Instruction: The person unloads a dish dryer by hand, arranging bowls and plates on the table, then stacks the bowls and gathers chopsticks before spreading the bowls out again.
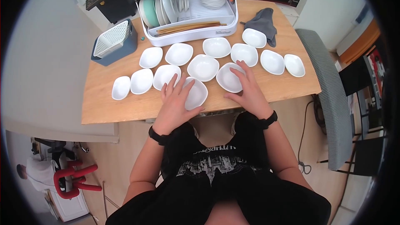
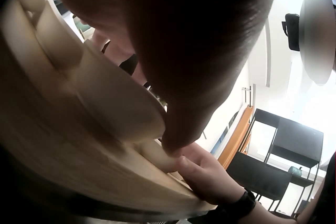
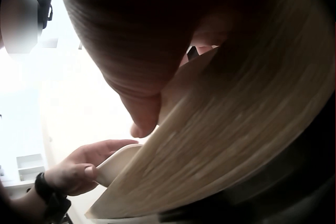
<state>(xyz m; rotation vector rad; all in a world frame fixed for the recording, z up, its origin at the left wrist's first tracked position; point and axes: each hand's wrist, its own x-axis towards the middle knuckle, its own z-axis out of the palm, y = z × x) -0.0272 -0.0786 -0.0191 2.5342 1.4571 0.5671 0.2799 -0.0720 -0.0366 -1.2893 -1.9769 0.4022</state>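
Observation:
In the head view my left hand (image 1: pixel 174 104) grips a white, rounded-square bowl (image 1: pixel 198 93) near the table's front edge, its thumb at the near rim and its fingers along the left side. This bowl (image 3: pixel 122 162) also shows between thumb and fingers in the right wrist view. My right hand (image 1: pixel 254 96) holds another such bowl (image 1: pixel 228 78) further right, the fingers over its right rim and the thumb at its near side. Both bowls are at the front of a group of matching white bowls (image 1: pixel 203 67) spread over the wooden table (image 1: pixel 104 110).
Behind the bowls stands an open white dish box (image 1: pixel 187 37) with plates, stacked bowls and chopsticks. A blue basket (image 1: pixel 118 52) with a white perforated insert is at the left. A grey cloth (image 1: pixel 263 23) lies back right, and a padded bench (image 1: pixel 329 100) runs beyond the table's right edge.

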